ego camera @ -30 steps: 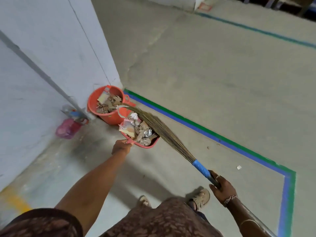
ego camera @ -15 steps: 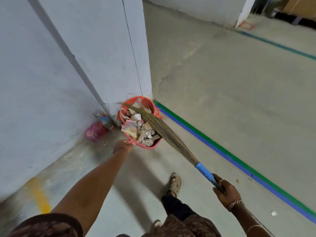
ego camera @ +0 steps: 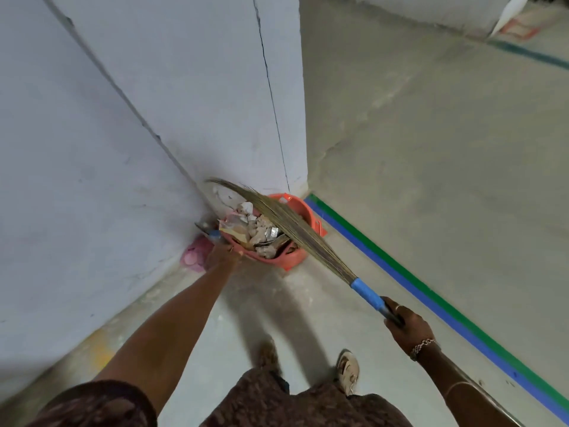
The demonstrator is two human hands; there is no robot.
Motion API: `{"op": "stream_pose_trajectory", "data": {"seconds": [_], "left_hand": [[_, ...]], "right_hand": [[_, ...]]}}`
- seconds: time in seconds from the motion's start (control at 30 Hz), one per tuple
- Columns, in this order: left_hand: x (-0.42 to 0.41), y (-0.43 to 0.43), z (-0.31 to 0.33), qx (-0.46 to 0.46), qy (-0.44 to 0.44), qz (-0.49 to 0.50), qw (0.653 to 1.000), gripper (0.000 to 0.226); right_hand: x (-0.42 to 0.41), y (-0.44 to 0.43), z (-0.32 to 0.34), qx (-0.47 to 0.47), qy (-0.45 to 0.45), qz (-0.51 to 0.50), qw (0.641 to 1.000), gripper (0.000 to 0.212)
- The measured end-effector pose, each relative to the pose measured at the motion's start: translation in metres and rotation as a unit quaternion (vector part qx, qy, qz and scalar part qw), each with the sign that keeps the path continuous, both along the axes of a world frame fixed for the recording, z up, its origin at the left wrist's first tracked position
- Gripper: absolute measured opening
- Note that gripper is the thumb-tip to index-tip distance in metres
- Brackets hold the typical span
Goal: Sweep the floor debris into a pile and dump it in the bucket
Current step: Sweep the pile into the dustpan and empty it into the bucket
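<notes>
The left grip (ego camera: 222, 254) holds the near edge of a red dustpan (ego camera: 251, 253). Just past this grip, the dustpan is full of trash (ego camera: 258, 234), paper bits and gray lumps. The orange bucket (ego camera: 304, 211) sits right behind it, by the wall (ego camera: 184, 103). The right grip (ego camera: 406, 326) holds the broom (ego camera: 295, 229) by its blue handle. Far from this grip, the bristles lie across the trash. A pink thing (ego camera: 194, 257) lies just left of the left grip.
</notes>
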State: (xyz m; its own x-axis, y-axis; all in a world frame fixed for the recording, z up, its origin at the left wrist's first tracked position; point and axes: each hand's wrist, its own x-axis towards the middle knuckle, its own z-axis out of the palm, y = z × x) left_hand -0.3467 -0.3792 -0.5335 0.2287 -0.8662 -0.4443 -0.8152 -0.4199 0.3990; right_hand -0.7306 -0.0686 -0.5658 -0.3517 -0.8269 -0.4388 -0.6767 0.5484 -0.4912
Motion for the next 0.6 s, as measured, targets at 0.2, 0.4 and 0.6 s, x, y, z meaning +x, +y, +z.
{"op": "stream_pose_trajectory", "data": {"seconds": [0.2, 0.4, 0.6], "left_hand": [[0.014, -0.09, -0.03, 0.048, -0.045, -0.067, 0.996, 0.035], [0.014, -0.171, -0.051, 0.066, -0.104, -0.139, 0.983, 0.035], [0.01, -0.214, -0.061, 0.096, -0.163, -0.201, 0.961, 0.034]], "right_hand": [[0.023, -0.066, -0.005, 0.035, 0.014, -0.019, 0.999, 0.054], [0.069, -0.112, -0.016, 0.068, 0.014, -0.079, 0.994, 0.058], [0.114, -0.148, -0.026, 0.102, 0.007, -0.13, 0.986, 0.059]]}}
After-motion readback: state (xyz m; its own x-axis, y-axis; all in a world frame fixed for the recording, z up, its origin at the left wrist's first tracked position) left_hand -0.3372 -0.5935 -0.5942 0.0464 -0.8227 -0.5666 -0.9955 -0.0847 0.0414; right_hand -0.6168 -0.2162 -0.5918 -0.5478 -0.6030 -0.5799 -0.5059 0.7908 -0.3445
